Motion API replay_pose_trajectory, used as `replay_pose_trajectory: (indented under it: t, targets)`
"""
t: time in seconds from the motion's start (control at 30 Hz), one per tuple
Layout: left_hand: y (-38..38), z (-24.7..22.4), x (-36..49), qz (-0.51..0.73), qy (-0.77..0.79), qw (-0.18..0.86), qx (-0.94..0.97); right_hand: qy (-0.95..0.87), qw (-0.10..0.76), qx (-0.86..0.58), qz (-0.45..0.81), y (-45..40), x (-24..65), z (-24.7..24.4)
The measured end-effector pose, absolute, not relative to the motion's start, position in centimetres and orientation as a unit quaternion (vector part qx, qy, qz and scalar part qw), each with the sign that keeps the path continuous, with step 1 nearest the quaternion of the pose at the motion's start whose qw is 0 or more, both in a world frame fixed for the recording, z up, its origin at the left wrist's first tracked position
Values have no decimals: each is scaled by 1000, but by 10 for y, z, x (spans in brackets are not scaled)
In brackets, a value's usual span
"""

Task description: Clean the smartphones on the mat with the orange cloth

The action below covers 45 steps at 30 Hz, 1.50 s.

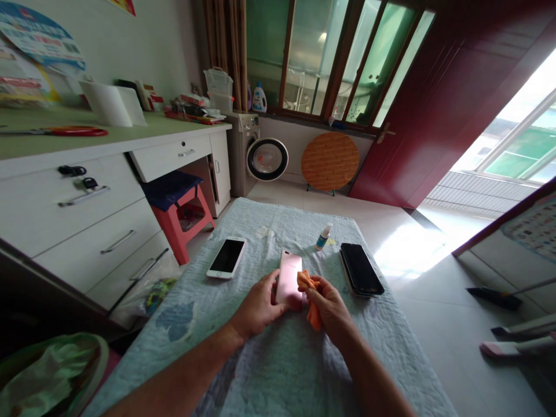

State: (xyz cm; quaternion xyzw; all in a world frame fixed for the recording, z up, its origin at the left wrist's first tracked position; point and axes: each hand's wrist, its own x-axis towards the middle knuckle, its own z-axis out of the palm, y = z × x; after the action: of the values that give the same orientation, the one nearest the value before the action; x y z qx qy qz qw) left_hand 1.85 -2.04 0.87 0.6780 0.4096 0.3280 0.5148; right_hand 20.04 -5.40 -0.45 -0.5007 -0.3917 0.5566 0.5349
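A pink smartphone (289, 277), back side up, is held over the cloth-covered table by my left hand (259, 304), whose fingers close on its left edge and lower end. Bunched in the closed fingers of my right hand (329, 307) is an orange cloth (307, 281), at the phone's right edge. A white smartphone (226, 258) with a dark screen lies to the left. On the right rests a black smartphone (361, 269), on top of something flat that it mostly hides. Behind the pink phone stands a small spray bottle (323, 236) with a blue label.
A pale blue quilted cloth (260, 370) covers the table. To the left are a red stool (182, 223) and a white desk (82, 211) with drawers. A green bin (102, 353) stands at the lower left. Farther off are a washing machine (243, 130) and a folded round table (330, 161).
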Motion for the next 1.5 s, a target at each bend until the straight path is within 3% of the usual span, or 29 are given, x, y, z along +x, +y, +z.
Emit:
replay_pose_trajectory:
  t: [0.43,0.73,0.93,1.07,1.5]
  targets:
    - [-17,4,13,233,459,422,746,-621,485,-566,242,-51,199,-17]
    - [-17,3,14,215,491,320,781,-593,471,-562,333,-52,197,-23]
    - [-17,5,13,190,477,313,799,-639,404,-615,222,-51,201,-20]
    - [-18,6,12,189,469,301,808,-671,404,-606,136,-49,201,-17]
    - [-16,0,12,198,465,303,808,-749,292,-582,121,-55,188,-2]
